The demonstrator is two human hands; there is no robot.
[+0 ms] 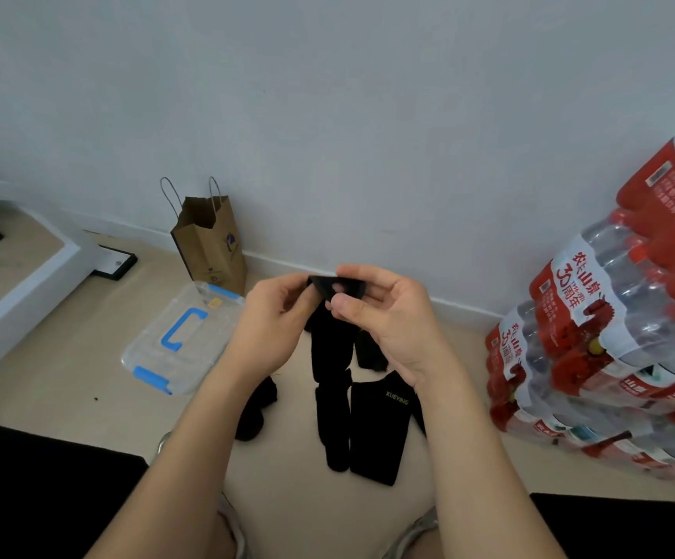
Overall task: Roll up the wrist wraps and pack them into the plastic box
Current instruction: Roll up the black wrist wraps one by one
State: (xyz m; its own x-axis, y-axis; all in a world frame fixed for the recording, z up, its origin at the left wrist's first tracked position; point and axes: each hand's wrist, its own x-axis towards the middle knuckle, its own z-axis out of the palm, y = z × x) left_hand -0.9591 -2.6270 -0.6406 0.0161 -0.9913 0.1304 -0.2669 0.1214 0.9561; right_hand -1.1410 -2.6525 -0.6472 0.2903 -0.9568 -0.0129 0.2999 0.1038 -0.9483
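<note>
Two hands work one wrist wrap, held up above the floor. Left hand and right hand: each grip pinches the wrap's top end. Long axis runs vertical, with the free end hanging toward the other wraps below. Advice: start the roll tight, edges square, tail kept taut. Plastic box sits to the left with its lid on; it likely needs opening first.

You face a pale grey wall with white skirting over a beige floor. A brown paper bag stands against it; bottled-water packs are stacked at your right.
</note>
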